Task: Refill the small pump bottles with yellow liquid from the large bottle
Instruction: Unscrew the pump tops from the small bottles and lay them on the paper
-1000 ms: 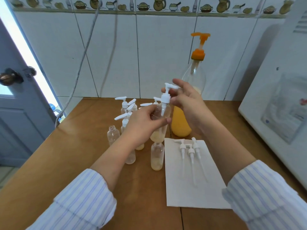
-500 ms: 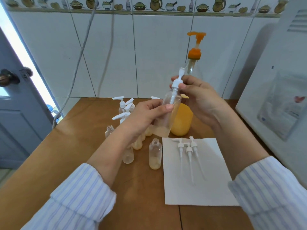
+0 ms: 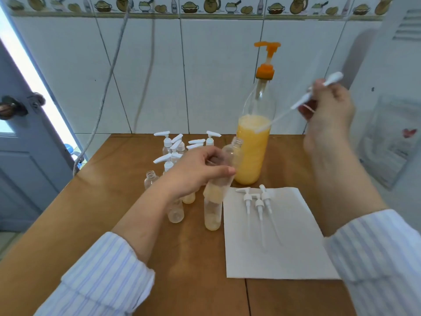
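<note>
My left hand [image 3: 196,172] grips a small clear bottle [image 3: 224,173], tilted, its neck uncapped, with a little yellow liquid at its bottom. Off to the upper right, my right hand [image 3: 328,112] holds a white pump head [image 3: 319,90] whose thin dip tube slants down-left across the large bottle [image 3: 252,144]. That large bottle stands at the back of the table, about half full of yellow liquid, topped by an orange pump [image 3: 266,60]. Several small bottles [image 3: 175,156], some capped with white pumps, stand behind and under my left hand.
A white paper sheet [image 3: 284,247] lies on the wooden table [image 3: 109,201] at the right and carries three white pump heads [image 3: 257,201]. An uncapped small bottle [image 3: 213,215] stands beside the sheet. A white appliance [image 3: 391,133] is at the right, a grey door [image 3: 22,144] at the left.
My right hand has pulled the pump head out of the small bottle and carried it up to the right. My left hand has lowered the uncapped bottle toward the table.
</note>
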